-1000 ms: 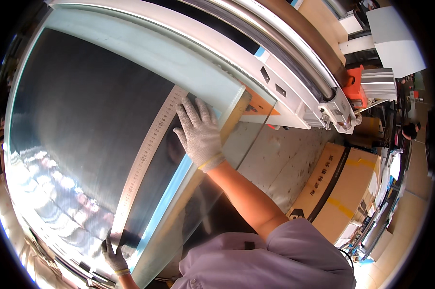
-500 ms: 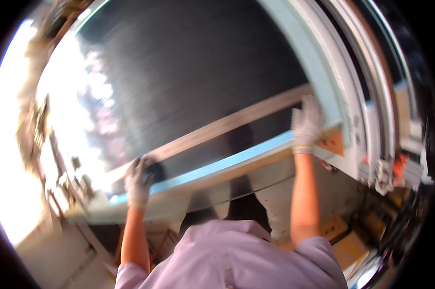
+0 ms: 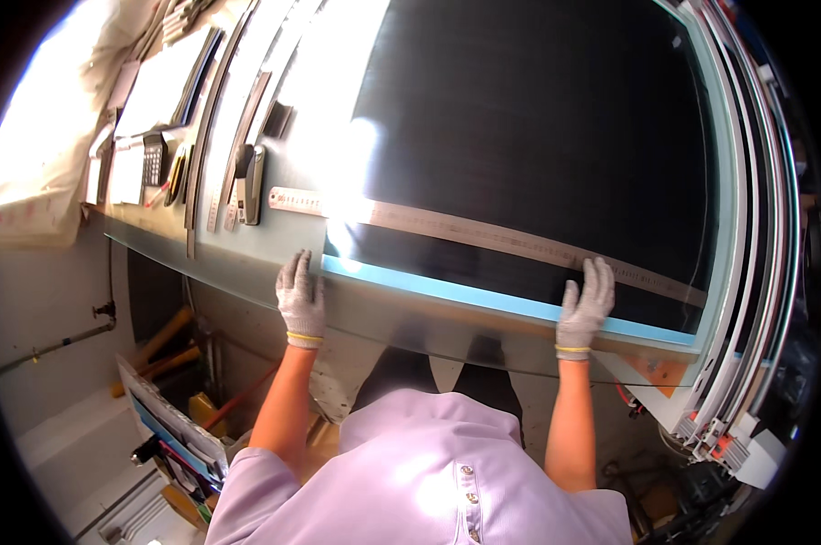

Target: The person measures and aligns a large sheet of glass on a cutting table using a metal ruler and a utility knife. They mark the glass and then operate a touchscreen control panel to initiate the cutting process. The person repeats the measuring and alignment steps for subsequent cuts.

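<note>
A large black sheet (image 3: 538, 109) with a light blue strip (image 3: 483, 297) along its near edge lies on a glass-topped table. Across the sheet, a little beyond the strip, rests a long steel ruler (image 3: 492, 236); its left end sticks out past the sheet. My left hand (image 3: 300, 302), in a pale knit glove, lies open at the table's near edge, beside the sheet's near left corner. My right hand (image 3: 585, 309), gloved likewise, is spread over the blue strip, its fingertips at the ruler's near edge. Neither hand holds anything.
A stapler (image 3: 252, 186), more metal rulers (image 3: 220, 195), a calculator (image 3: 154, 162) and papers (image 3: 161, 86) lie on the left. Long pale rails (image 3: 751, 236) run along the right side. Below the table's left side stands a box of boards and tools (image 3: 170, 418).
The view has swung and sharpened, showing more of the table's left side. My left hand has come off the sheet to its near left corner; my right hand has shifted left from the near right corner.
</note>
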Demonstrator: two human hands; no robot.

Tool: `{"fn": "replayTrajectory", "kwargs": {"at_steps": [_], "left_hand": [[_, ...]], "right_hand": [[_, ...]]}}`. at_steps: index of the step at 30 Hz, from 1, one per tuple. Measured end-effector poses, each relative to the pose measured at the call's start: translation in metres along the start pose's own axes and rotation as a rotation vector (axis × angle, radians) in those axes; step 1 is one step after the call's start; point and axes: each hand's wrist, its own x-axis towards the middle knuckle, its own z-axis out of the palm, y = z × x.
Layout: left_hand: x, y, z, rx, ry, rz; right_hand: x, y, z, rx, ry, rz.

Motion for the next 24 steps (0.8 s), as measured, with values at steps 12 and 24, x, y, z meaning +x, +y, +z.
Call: {"fn": "replayTrajectory", "kwargs": {"at_steps": [12,24], "left_hand": [[0.103,-0.069,0.002,-0.054,-0.065,0.247],[0.121,-0.072,0.014,-0.014,-0.077,0.24]], "right_hand": [[0.004,-0.067,0.049,-0.11,-0.021,-0.062],[0.007,-0.075,0.049,-0.19,-0.076,-0.054]]}}
